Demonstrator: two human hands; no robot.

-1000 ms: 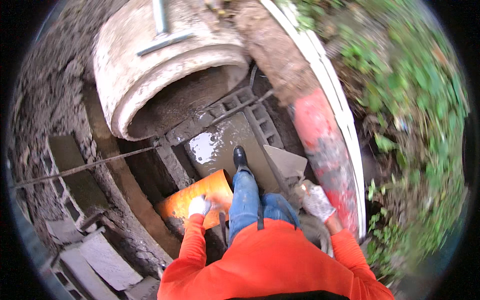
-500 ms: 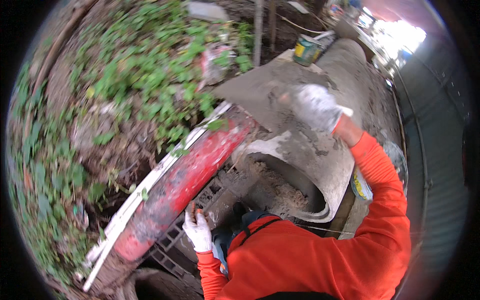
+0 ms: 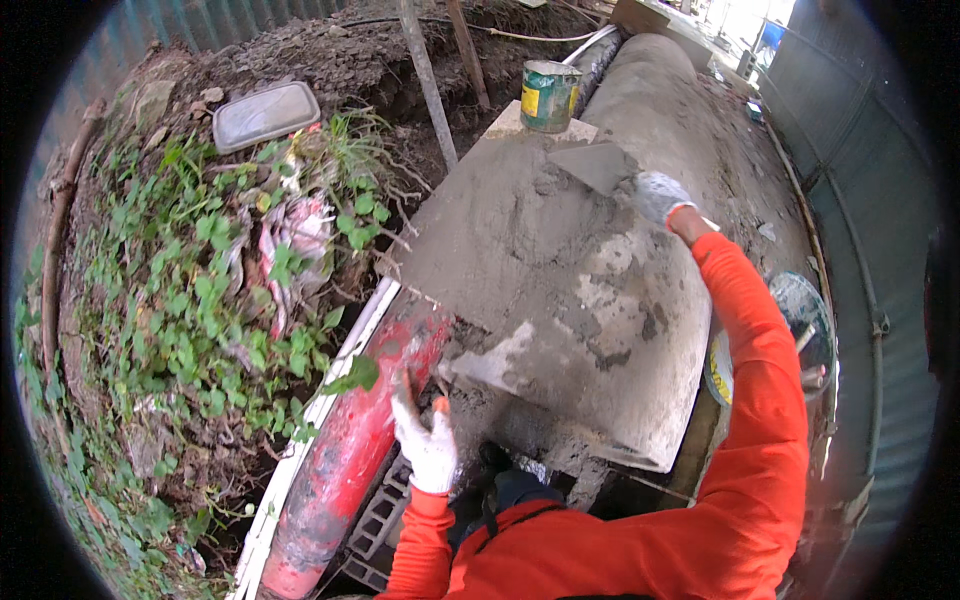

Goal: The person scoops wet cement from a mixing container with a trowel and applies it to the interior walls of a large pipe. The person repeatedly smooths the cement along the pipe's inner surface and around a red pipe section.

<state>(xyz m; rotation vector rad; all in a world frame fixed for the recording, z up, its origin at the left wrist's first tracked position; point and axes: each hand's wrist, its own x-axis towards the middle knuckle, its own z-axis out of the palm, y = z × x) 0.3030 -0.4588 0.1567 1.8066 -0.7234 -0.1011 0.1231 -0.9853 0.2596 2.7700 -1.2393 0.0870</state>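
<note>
Our right hand (image 3: 662,198), in a pale glove, is curled tight around the handle of a trowel (image 3: 598,168). The glove hides most of the handle, and just the end pokes out by our wrist. The flat blade touches the wet cement (image 3: 480,210) on top of a big stone pipe (image 3: 650,385). Some grey muck on the blade makes its edge hard to pick out.

Our left hand (image 3: 428,447) is open, thumb apart from the fingers, and we see nothing in it. It is beside the red pipe (image 3: 365,430), but we cannot tell if it touches.

Our orange top covers most of our legs, and the hole under us is dark. Hollow blocks (image 3: 375,520) show only in part. Our right sleeve hides some of a tub (image 3: 800,292), so we cannot name the sticks inside.

The cement is smooth in some spots and lumpy in others. A green and yellow can (image 3: 550,97) stands on a board (image 3: 507,120) behind it. Leafy plants (image 3: 215,290) grow on the left, a dark wall (image 3: 850,190) runs along the right, and the far end is too bright to see well.
</note>
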